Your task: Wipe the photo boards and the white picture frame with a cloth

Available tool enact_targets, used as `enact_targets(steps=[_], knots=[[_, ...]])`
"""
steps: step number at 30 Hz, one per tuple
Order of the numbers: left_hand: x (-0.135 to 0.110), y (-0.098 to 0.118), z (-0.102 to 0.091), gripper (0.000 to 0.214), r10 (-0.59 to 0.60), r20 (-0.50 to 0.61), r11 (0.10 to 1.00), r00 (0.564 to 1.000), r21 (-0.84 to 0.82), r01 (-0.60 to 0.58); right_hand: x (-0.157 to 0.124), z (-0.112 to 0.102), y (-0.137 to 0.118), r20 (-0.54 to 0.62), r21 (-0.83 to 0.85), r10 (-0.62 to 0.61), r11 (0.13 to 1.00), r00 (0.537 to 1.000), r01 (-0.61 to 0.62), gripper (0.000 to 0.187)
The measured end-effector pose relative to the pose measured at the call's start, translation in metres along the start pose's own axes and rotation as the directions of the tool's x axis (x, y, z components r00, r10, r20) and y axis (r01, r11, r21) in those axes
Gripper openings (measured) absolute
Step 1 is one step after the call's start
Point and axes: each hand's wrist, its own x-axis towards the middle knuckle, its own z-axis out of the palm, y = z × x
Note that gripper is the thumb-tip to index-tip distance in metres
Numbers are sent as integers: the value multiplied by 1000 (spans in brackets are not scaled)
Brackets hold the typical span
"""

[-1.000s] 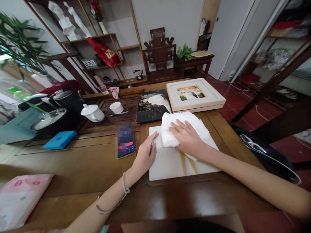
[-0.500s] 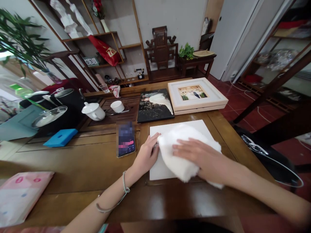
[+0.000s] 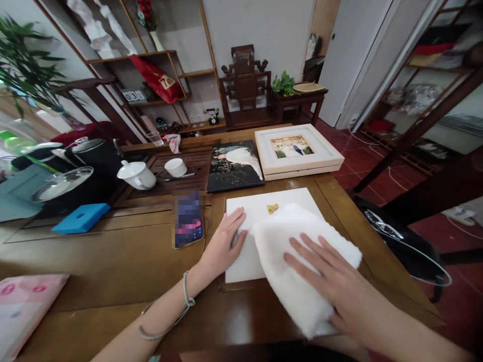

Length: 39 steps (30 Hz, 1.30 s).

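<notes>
A white board [image 3: 241,261] lies flat on the wooden table, with a small yellowish piece [image 3: 272,208] on its upper part. My left hand [image 3: 228,239] rests on the board's left edge, its fingers stretched out. Over the board's right side and past its near edge spreads a fluffy white towel [image 3: 279,256]. My right hand [image 3: 328,271] holds the towel from above, with its fingers laid across it and its thumb partly hidden at the near edge. The towel covers much of the board's right half.
Behind the board lie a black photo panel [image 3: 236,166] and a pale wooden picture frame [image 3: 302,166]. To the left are a phone [image 3: 188,221], a blue block [image 3: 81,218], a lidded white bowl [image 3: 136,176], a small white cup [image 3: 175,167] and a pink-white packet [image 3: 30,311].
My right hand has drawn the towel right and toward me, uncovering the yellowish piece. My left hand stays at the board's left edge. The view has shifted slightly.
</notes>
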Motion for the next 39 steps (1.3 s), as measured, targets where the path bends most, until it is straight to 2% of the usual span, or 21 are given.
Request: enact_targets(steps=[2, 4, 10, 13, 16, 21, 24, 26, 30, 34, 39], knots=[[0, -1, 0, 43, 1, 4, 1000, 1000, -1, -1, -6, -1, -2, 2, 14, -27, 1000, 1000, 27, 106], [0, -3, 0, 43, 2, 6, 1000, 1000, 0, -2, 0, -4, 8, 11, 47, -22, 999, 1000, 22, 101], [1, -3, -3, 44, 25, 30, 1000, 999, 10, -25, 57, -6, 65, -31, 80, 118, 990, 993, -115, 86], [1, -2, -3, 44, 27, 35, 999, 999, 17, -28, 78, -3, 76, -61, -7, 200, 980, 978, -201, 80], [1, -1, -3, 44, 25, 37, 999, 999, 20, -26, 75, 0, 63, -47, -121, 245, 961, 968, -249, 80], [0, -2, -2, 44, 19, 44, 999, 999, 26, -20, 19, -2, 10, -29, -287, 200, 937, 979, -200, 91], [0, -2, -3, 43, 23, 43, 999, 999, 33, -24, -8, -9, -9, -48, -252, 123, 959, 991, -131, 89], [1, -1, -3, 44, 24, 40, 999, 999, 39, -26, -9, -14, -6, -43, -204, 89, 974, 995, -96, 82], [1, 0, -3, 44, 24, 45, 999, 999, 44, -26, 25, -15, 21, 41, -103, 106, 990, 994, -101, 71], [1, 1, -4, 44, 22, 55, 998, 998, 54, -25, 72, -13, 40, 58, -62, 210, 977, 976, -206, 89], [1, 1, -5, 44, 22, 65, 998, 998, 59, -26, 100, -12, 48, 69, -65, 199, 979, 978, -195, 92]])
